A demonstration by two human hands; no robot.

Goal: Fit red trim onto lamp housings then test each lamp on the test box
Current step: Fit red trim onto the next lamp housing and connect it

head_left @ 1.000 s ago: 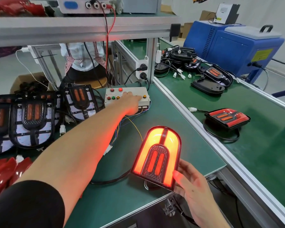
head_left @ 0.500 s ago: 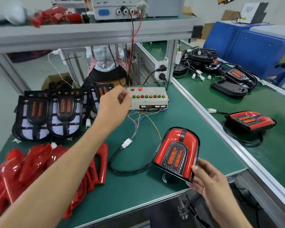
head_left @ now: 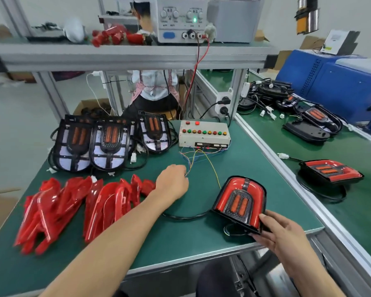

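Note:
A lamp with red trim fitted, unlit, stands tilted near the bench's front edge. My right hand holds its lower right corner, thumb on the front face. The lamp's black cable runs left to my left hand, whose fingers curl down where the coloured wires from the test box end. The connector itself is hidden under that hand. Several loose red trims lie in a pile at the left. Bare black lamp housings sit behind them.
A finished lamp with coiled cable lies on the conveyor to the right, with more lamps further back. A power supply stands on the overhead shelf, and a blue machine at far right. A person sits behind the bench.
The lamp has gone from lit to unlit. My left hand left the test box buttons and came down onto the cable connector. The view has tilted up and back.

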